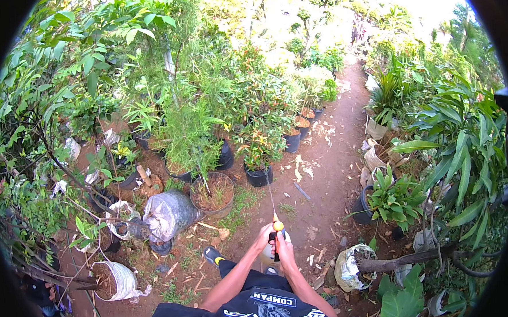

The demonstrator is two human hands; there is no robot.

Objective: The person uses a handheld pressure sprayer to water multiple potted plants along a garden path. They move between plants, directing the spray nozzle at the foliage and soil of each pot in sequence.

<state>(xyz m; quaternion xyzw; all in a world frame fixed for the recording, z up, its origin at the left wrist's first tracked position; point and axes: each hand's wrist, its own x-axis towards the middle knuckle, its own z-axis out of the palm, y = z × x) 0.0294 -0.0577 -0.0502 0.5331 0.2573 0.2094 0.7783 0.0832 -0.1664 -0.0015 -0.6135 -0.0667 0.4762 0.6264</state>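
Both of my hands are closed around the top of a hand pump sprayer with an orange nozzle and knob (278, 226). My left hand (264, 237) wraps the left side of its head. On the right side, by the black and red handle, is my right hand (285, 249). The pale bottle (268, 257) hangs below, partly hidden by my hands. A thin jet of water (271, 198) leaves the nozzle, running away from me towards a black pot (259, 176) that holds a shrub with green and reddish leaves (259, 145).
A dirt path (339, 149) runs ahead between rows of plants. To the left stand a wide pot (213, 195), a stuffed plastic sack (173, 212) and a white grow bag (118, 279). A white sack (354, 267) and a thick branch (397, 263) lie close on the right.
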